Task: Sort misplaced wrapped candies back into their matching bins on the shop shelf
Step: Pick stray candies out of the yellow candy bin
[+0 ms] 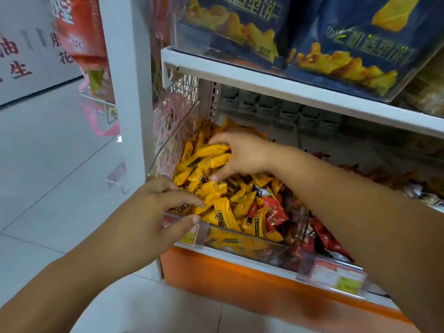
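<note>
A clear bin [240,245] at the left end of the shop shelf is filled with yellow candies [223,212], each wrapper carrying a small black label whose writing is too blurred to be read. A few red candies [275,213] and one purple-and-white candy [262,191] are lying among them at the right side of the bin.

The right hand [242,153] is reached across to the back of the bin, and a bunch of yellow candies is grasped under its curled fingers and thumb. The left hand [149,210] is laid at the front edge, its fingertips touching the yellow candies and its thumb just above a price tag [191,234]. Whether anything is pinched there cannot be told.

Dark red packets [322,239] are seen in the neighbouring bin to the right, with a second price tag [336,276] below it; neither tag can be read. Blue bags [360,44] printed with yellow crisps and pale Chinese characters, too smeared to be read, are stood on the upper shelf [240,75]. On the far wall [36,75] the red characters 油 and 生 can be made out.
</note>
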Demonstrator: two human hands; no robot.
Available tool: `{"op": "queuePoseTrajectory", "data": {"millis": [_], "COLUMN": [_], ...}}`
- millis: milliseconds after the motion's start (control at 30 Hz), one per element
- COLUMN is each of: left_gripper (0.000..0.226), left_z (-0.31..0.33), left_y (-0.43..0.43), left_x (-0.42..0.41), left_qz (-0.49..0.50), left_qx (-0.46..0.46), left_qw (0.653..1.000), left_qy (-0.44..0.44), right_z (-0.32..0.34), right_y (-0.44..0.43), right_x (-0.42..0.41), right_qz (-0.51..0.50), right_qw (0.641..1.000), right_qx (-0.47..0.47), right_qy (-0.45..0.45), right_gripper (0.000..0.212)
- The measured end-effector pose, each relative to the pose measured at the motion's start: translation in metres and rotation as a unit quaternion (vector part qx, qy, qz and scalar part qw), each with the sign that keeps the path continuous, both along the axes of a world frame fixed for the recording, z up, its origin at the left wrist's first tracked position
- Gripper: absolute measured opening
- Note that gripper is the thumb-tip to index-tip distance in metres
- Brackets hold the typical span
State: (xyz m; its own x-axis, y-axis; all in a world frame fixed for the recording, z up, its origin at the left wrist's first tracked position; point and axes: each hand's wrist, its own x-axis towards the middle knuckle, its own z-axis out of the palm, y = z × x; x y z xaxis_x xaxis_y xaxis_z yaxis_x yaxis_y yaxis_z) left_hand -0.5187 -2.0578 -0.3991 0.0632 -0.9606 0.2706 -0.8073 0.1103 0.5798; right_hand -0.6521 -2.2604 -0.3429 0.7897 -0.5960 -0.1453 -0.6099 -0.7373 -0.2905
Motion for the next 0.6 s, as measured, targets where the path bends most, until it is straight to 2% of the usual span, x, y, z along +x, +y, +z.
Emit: {"op": "queuePoseTrajectory", "data": {"millis": [67,133,200,267,333,433,500,600], "left_gripper": [0.036,0.042,0.047,0.051,0.052,0.05,0.049,0.051], "left_z": [-0.001,-0.003,-0.005,-0.005,-0.006,-0.005,-0.005,-0.004], "left_y": [-0.001,-0.003,-0.006,-0.008,-0.009,-0.007,-0.007,-0.006], "left_x": [-0.003,-0.004,-0.005,-0.007,-0.008,-0.01,-0.01,-0.009], "left_qz": [-0.006,-0.01,-0.01,-0.013,-0.014,-0.01,-0.009,-0.01], "left_qx": [0.001,0.001,0.002,0.008,0.016,0.014,0.016,0.025], "left_qw": [1.0,1.0,1.0,0.999,0.999,0.999,0.999,0.999], "left_qy": [-0.007,-0.014,-0.022,-0.032,-0.043,-0.048,-0.045,-0.038], "right_z": [0.018,0.039,0.051,0.049,0.035,0.013,0.004,-0.002], "right_y": [0.004,0.01,0.014,0.019,0.023,0.027,0.025,0.023], "right_x": [-0.004,-0.021,-0.042,-0.061,-0.071,-0.071,-0.065,-0.062], "right_qz": [-0.016,-0.023,0.01,0.051,0.066,0.089,0.107,0.099], "right_qw": [0.995,0.99,0.996,0.985,0.958,0.932,0.924,0.939], "right_qx": [0.081,0.118,0.09,0.058,0.022,-0.028,-0.051,-0.056], "right_qy": [-0.062,-0.067,0.012,0.156,0.277,0.349,0.364,0.324], "right_gripper": [0.085,0.072,0.044,0.03,0.048,0.081,0.081,0.062]}}
